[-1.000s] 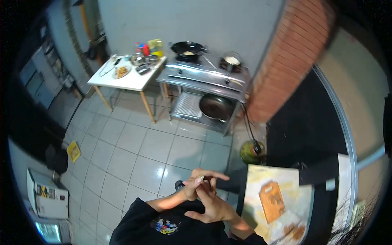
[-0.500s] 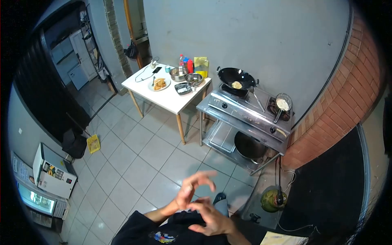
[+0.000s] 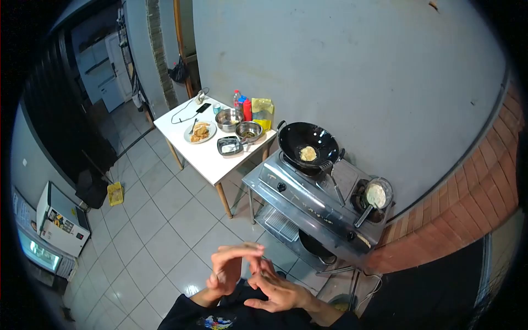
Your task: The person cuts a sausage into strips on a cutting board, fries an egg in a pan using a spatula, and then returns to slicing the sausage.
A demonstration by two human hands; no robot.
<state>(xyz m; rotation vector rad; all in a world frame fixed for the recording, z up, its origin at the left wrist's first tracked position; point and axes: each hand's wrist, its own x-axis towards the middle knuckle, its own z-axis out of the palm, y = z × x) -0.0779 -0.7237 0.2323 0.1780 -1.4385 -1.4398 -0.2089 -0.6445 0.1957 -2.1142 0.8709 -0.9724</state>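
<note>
In front of my chest, my left hand (image 3: pixel 230 268) is raised with its fingers stretched and curved to the right, holding nothing. My right hand (image 3: pixel 278 290) is close beside it, thumb apart and fingers partly bent, also without an object. The fingertips of the two hands meet or nearly meet. Ahead to the right, a black wok (image 3: pixel 294 135) sits on the steel gas stove (image 3: pixel 308 203) with a round pale-golden piece of food (image 3: pixel 308 154) in it. A slotted spatula (image 3: pixel 336 188) leans out over the wok's edge. Beyond my reach, a small saucepan (image 3: pixel 389 188) holds a whitish mixture (image 3: pixel 376 195).
A white table (image 3: pixel 206 164) bears a plate of fried food (image 3: pixel 200 132), metal bowls (image 3: pixel 229 119), a black tray (image 3: pixel 229 146), sauce bottles (image 3: pixel 247 109) and a yellow pouch (image 3: pixel 263 114). A brick wall edge (image 3: pixel 440 225) borders the stove's right side. A yellow dustpan (image 3: pixel 115 193) is on the tiled floor.
The stove and table appear nearer as I have come forward. My hands have shifted slightly left and drawn together, with the fingers of the left now reaching over towards the right.
</note>
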